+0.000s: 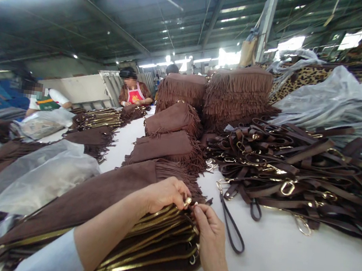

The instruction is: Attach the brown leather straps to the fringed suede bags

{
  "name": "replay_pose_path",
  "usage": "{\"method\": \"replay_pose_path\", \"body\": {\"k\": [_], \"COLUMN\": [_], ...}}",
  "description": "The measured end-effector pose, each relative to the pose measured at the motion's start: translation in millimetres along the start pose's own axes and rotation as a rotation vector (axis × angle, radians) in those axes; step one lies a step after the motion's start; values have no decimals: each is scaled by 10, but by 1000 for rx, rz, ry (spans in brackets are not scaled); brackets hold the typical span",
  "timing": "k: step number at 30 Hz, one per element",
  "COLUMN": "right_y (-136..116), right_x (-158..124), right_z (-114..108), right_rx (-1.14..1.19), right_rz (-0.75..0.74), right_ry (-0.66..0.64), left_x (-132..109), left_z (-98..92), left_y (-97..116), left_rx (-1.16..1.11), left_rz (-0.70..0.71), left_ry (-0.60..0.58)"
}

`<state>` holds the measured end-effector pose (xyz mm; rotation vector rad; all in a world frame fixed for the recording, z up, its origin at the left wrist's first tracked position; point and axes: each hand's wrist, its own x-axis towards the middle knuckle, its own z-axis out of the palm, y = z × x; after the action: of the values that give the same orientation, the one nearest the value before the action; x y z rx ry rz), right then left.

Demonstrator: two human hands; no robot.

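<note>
A stack of brown fringed zip pouches lies before me, gold zippers facing my side. My left hand reaches over the stack, closed on a small gold metal clasp at the corner of the top pouch. My right hand meets it from the right, thumb and forefinger pinched near the clasp. What those right fingertips hold is too small to make out. Beyond the right hand, a dark brown wrist strap with a gold clip lies on the white table.
A heap of brown straps with gold clips covers the right side. More fringed pouches are stacked ahead. Clear plastic bags lie on the left. Two people work across the table. Plastic-wrapped goods pile up at back right.
</note>
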<state>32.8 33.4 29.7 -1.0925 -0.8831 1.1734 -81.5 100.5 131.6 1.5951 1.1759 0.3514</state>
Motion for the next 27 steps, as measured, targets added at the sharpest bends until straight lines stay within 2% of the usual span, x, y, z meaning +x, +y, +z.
{"method": "replay_pose_path", "body": {"k": [4,7,11,15,17,22,27], "right_y": [79,87,79,98,114,119,71], "right_x": [-109,-159,-133,-61,-37,-23,-6], "right_z": [-92,-113,-85,-44,-32,-20,-86], "right_rx": [64,89,119,133,166,225,-155], "right_rz": [6,30,96,79,85,119,-26], "right_ry": [-108,-102,-41,10,12,7,142], "left_x": [-9,-26,-49,-58,-54,-22,-7], "left_z": [-4,1,52,172,219,242,239], "left_y": [25,57,68,38,24,21,37], "left_rx": [52,155,471,871,971,947,955], "left_rz": [13,5,66,159,190,146,129], "left_ry": [-6,5,-6,104,126,78,74]}}
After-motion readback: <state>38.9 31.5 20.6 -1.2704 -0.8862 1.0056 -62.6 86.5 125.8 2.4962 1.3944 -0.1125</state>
